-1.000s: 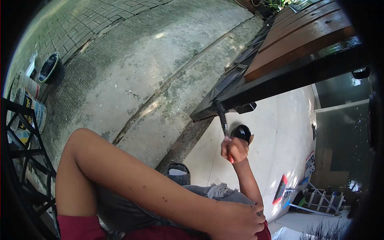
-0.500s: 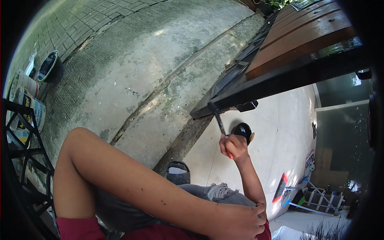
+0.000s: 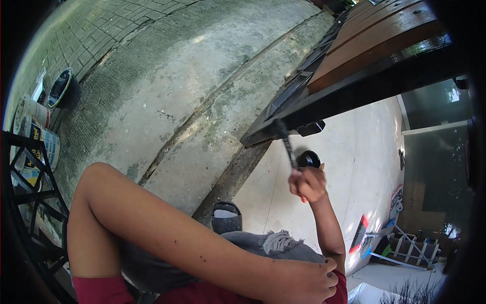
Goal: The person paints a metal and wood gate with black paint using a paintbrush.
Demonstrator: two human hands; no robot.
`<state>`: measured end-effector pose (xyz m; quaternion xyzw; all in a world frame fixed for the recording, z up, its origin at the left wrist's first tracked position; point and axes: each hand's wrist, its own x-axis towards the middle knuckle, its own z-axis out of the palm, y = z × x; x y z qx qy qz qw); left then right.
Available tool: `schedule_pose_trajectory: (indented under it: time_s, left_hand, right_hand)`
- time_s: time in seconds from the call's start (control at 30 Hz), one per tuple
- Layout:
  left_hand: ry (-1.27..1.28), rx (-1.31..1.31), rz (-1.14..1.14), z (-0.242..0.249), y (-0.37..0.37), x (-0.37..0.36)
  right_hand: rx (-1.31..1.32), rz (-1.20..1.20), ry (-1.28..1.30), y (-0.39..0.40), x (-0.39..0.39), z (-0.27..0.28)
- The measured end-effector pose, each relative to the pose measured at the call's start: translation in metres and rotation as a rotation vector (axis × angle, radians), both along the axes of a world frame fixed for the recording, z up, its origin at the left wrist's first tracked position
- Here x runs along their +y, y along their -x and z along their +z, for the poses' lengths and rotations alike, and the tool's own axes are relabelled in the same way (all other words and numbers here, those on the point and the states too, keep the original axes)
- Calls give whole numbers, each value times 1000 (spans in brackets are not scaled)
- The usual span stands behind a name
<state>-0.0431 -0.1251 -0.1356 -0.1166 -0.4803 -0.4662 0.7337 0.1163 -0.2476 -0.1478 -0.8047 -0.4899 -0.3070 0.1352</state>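
Note:
My right hand is closed around the handle of a dark brush. The brush head is against or just in front of the lower edge of the black metal frame, near its corner. Past the hand, a round black object shows over the pale floor, partly hidden by the hand. My left arm crosses low in the view, and my left hand rests with curled fingers on my right arm near the sleeve.
Brown wooden slats fill the frame. A sandalled foot is below its corner. At left are a black bucket, paint containers and a black lattice. A blue-and-white folding rack lies at lower right.
My right hand and the brush have moved a little to the right and slightly up, along the frame edge. The left hand keeps its place.

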Motion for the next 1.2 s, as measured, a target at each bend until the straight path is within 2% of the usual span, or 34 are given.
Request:
schedule_pose_trajectory:
  time_s: [0.13, 0.2, 0.27, 0.3, 0.4, 0.47, 0.53, 0.63, 0.67, 0.73, 0.8, 0.87, 0.9, 0.97, 1.0, 1.07, 1.13, 1.17, 1.2]
  left_hand:
    - [-1, -6, 5, 0, 8, -1]
    - [7, 17, -9, -1, 11, -1]
    - [26, 16, -18, 3, 10, -8]
    - [33, 9, -19, -1, 5, -3]
    - [34, 2, -13, 2, 5, 1]
    - [36, 30, -23, -4, 30, 13]
    - [54, 43, -27, 1, 12, 0]
    - [70, 24, -29, 0, 0, 3]
    - [71, 17, -29, 2, -1, 4]
    - [72, 30, -34, -2, 17, 11]
    - [84, 64, -42, 5, 24, 12]
    - [109, 79, -43, 6, 17, -6]
    - [120, 78, -46, -5, 11, 19]
    - [128, 51, -48, 2, -2, 5]
    - [126, 38, -47, 7, -2, 5]
    - [117, 44, -48, 7, 0, 10]
    - [-164, 4, 31, 20, 9, 19]
    - [-159, 12, 32, 16, 9, 15]
    - [-51, 17, 117, 10, 7, 7]
  right_hand:
    - [-12, 31, 96, -1, 6, 11]
    - [-129, -1, -97, 1, 2, 19]
    - [-96, 0, -62, 1, 3, 5]
    - [-4, -9, 72, 2, 2, -1]
    - [61, -3, 228, 2, 8, -7]
    - [-122, 1, 54, -3, 13, 22]
    - [-226, -76, -131, 3, 9, 27]
    - [25, -21, 141, 1, 6, -1]
    - [25, -41, 198, 0, 3, -21]
    - [-6, 17, 229, -5, 5, 5]
    - [-111, 26, 75, -1, 5, 35]
    - [-211, -58, -153, 3, 5, 36]
    - [-143, -54, -43, 6, 1, 24]
    - [26, -18, 175, 4, 0, -8]
    - [9, -34, 236, 0, 10, -17]
    - [22, 22, 262, -2, 1, -5]
    - [-64, -17, 106, 3, 4, 32]
    - [-131, -53, 50, 11, 4, 50]
    - [-261, -175, 10, 15, 0, 52]
